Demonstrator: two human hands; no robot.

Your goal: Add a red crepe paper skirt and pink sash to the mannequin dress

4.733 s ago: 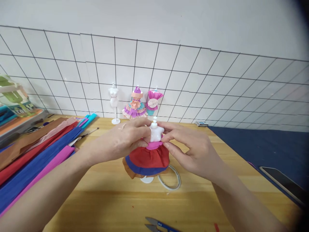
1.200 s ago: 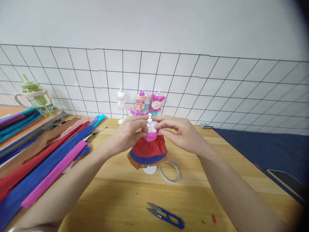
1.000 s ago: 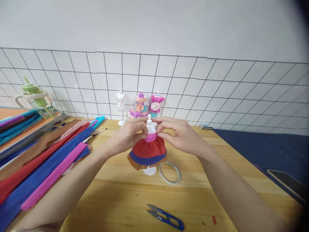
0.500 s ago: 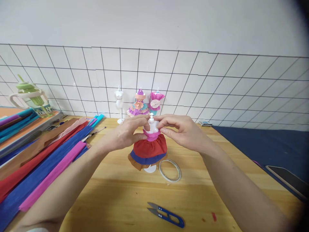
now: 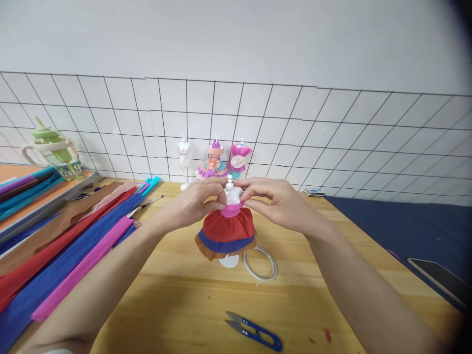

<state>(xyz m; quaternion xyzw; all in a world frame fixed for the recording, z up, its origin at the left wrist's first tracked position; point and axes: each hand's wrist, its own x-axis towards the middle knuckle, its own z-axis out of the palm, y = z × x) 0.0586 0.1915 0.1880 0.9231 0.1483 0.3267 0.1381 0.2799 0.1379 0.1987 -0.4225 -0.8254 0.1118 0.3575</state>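
Observation:
A small white dress-form mannequin [image 5: 233,195] stands on the wooden table before me, in a layered red, blue and brown skirt [image 5: 229,225]. Around its chest runs a pink paper strip [image 5: 232,210]. My left hand [image 5: 193,200] pinches the strip at the left side of the chest, thumb in front. From the other side, my right hand [image 5: 275,199] grips the strip's right end between thumb and fingers. Other fingers of both hands reach behind the mannequin, where they are partly hidden. A thin roll of white tape [image 5: 275,269] lies beside the mannequin's round base.
Blue thread snips [image 5: 254,330] lie near the front edge. Coloured crepe paper strips [image 5: 81,250] cover the left side, with a green-lidded cup [image 5: 55,147] behind. Against the wall stand a bare mannequin [image 5: 184,155] and two dressed ones [image 5: 213,164]. A phone [image 5: 440,280] rests at right.
The pink strip now sits flatter and more level across the chest, its upper edge straighter. Both hands stay at the mannequin's sides, with small finger shifts. The camera view has tilted slightly.

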